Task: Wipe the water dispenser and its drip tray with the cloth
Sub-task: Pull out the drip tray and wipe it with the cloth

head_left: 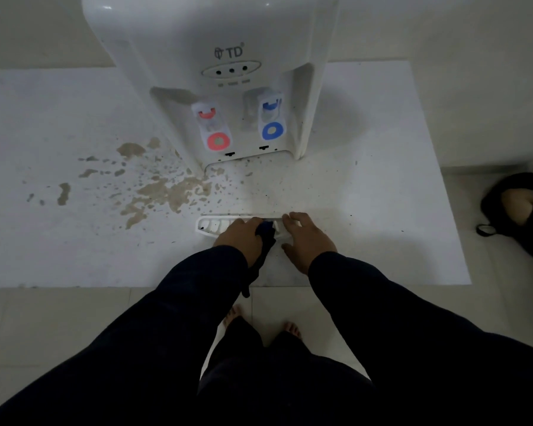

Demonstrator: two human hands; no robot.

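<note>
A white tabletop water dispenser [222,56] stands at the back of a white counter, with a red tap [211,127] and a blue tap [271,116]. Its white slotted drip tray [211,224] lies detached on the counter near the front edge. My left hand [243,238] is shut on a dark blue cloth [266,233] and presses it onto the tray's middle; the cloth's tail hangs down toward the counter edge. My right hand [308,238] rests on the tray's right end, fingers curled over it. The tray's right half is hidden under both hands.
Brown dried splash stains [163,189] cover the counter [382,195] left of the dispenser, and dark specks dot the area in front of it. A dark bag with a strap [514,204] lies on the floor at the right. My bare feet stand on pale tiles below.
</note>
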